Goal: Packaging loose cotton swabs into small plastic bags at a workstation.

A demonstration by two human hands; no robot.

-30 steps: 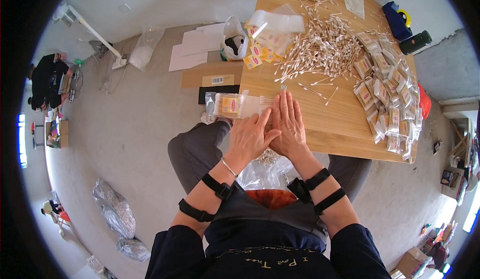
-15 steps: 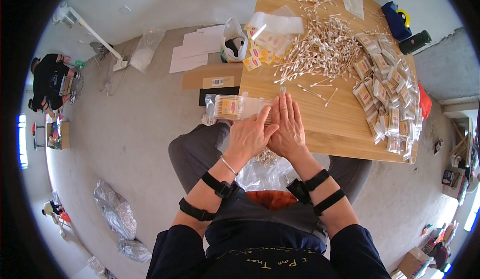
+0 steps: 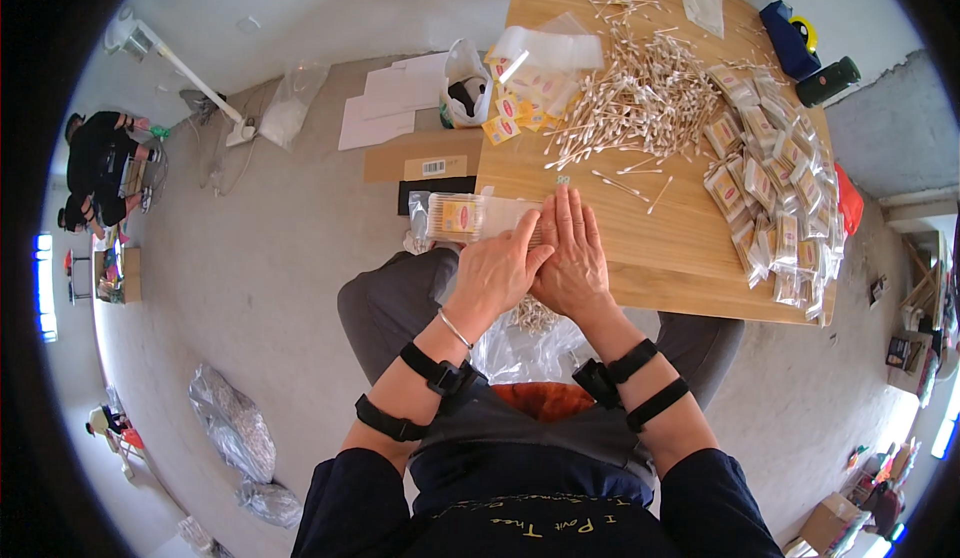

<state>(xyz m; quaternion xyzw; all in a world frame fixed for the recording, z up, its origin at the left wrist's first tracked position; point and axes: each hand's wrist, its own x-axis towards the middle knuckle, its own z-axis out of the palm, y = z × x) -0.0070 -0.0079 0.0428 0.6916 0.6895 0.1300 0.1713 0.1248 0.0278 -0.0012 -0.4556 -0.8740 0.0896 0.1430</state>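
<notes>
My right hand (image 3: 572, 258) lies palm down near the middle of the frame, open and flat, its straight fingers close together and pointing up the picture. My left hand (image 3: 497, 273) is just beside it, its index finger and thumb touching the right one; its other fingers are partly hidden, so I cannot tell whether they grip anything. A clear sleeve (image 3: 511, 216) runs from under my fingers toward the left. At its far end, the pack of cotton swabs (image 3: 458, 217) with a yellow label sticks out past the left edge of the wooden table (image 3: 640, 268).

Above my hands, toward the upper right of the frame, a big pile of loose swabs (image 3: 640, 98) spreads over the tabletop. Farther right lies a heap of bagged packs (image 3: 770, 168). Yellow cards (image 3: 503, 130) sit left of the pile, near the table's edge, beside some clear plastic bags (image 3: 555, 48). A white bag (image 3: 466, 83) stands just beyond that edge.
</notes>
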